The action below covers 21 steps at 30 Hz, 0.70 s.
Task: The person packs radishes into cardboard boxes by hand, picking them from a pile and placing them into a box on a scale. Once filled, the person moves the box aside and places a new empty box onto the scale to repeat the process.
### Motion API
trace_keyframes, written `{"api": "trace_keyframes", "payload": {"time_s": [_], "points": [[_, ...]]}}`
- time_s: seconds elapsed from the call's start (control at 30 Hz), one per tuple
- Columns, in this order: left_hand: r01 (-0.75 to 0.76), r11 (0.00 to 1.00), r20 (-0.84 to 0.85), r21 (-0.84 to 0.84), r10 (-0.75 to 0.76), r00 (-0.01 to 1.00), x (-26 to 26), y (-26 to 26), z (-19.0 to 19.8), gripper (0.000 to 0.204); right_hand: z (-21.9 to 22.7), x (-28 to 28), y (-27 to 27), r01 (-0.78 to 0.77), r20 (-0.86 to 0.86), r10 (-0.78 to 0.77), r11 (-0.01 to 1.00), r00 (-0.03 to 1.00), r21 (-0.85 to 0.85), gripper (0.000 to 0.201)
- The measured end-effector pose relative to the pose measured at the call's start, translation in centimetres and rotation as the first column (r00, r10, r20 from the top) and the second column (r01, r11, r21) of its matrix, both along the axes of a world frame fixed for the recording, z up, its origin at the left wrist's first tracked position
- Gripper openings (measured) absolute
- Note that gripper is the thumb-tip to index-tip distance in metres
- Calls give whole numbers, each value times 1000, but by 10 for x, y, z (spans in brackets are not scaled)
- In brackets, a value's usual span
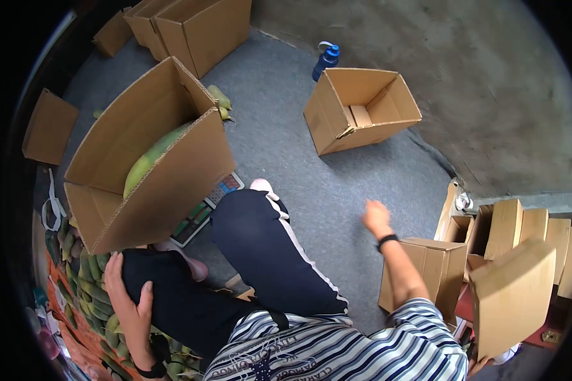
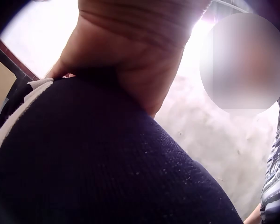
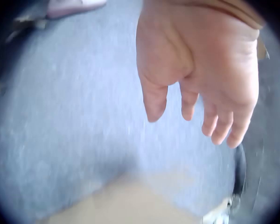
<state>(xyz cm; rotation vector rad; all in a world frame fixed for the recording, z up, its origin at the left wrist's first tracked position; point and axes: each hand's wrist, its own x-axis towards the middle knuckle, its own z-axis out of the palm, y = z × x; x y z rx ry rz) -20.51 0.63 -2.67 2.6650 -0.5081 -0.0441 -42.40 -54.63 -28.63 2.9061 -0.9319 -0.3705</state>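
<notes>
Large brown cardboard box point(image 1: 178, 181), open-topped, with elongated green produce point(image 1: 147, 162) inside. Left hand point(image 1: 131, 310): ungripping, on dark trouser leg point(image 1: 178, 298). Right hand point(image 1: 377, 219): empty, fingers loose, above grey floor point(image 1: 330, 190).

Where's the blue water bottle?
In the head view, the blue bottle stands on the floor near the wall, just behind the small open box.

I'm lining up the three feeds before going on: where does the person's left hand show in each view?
Head: left hand at lower left, against the knee.
Left wrist: top, centre, on the trouser leg.
Right wrist: not in it.
Landmark: the dark trousers, shared by the head and left wrist views; I can't see them in the right wrist view.
</notes>
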Motion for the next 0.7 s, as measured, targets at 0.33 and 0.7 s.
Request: {"api": "trace_keyframes", "payload": {"time_s": [0.33, 0.7], "points": [[8, 998, 6, -59, -7, 1000, -5, 21, -1, 63, 84, 170, 197, -263, 284, 67, 621, 956, 738, 33], [2, 946, -80, -324, -30, 996, -2, 48, -1, 65, 82, 92, 187, -172, 193, 48, 698, 980, 695, 31]]}}
